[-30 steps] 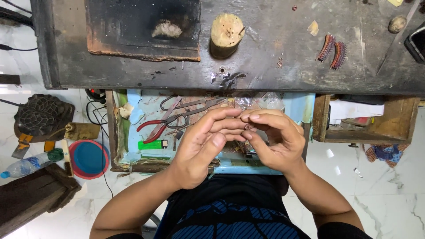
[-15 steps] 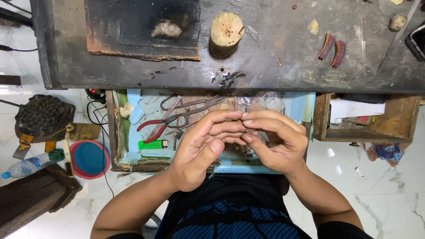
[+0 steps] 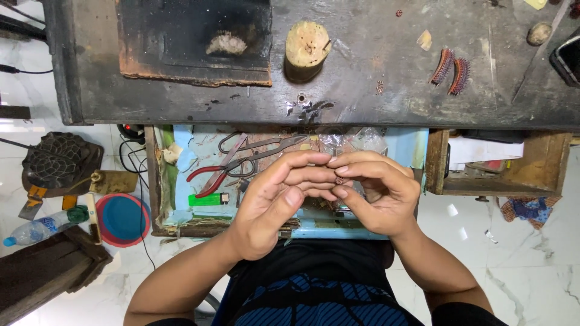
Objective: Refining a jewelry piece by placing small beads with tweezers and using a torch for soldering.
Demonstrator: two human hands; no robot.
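Note:
My left hand and my right hand meet fingertip to fingertip over an open blue-lined drawer. Between the fingertips sits a tiny reddish-brown bead-like piece, pinched by both hands. Most of it is hidden by my fingers. Red-handled pliers and metal shears lie in the drawer just left of my left hand, beside a green lighter.
A dark worn workbench runs across the top, with a wooden stump, a charred block and two reddish bristly strips. A wooden side drawer hangs at right. A red-rimmed blue bowl and plastic bottle lie on the floor.
My hands have stayed together over the drawer; the fingers shifted only slightly around the small piece.

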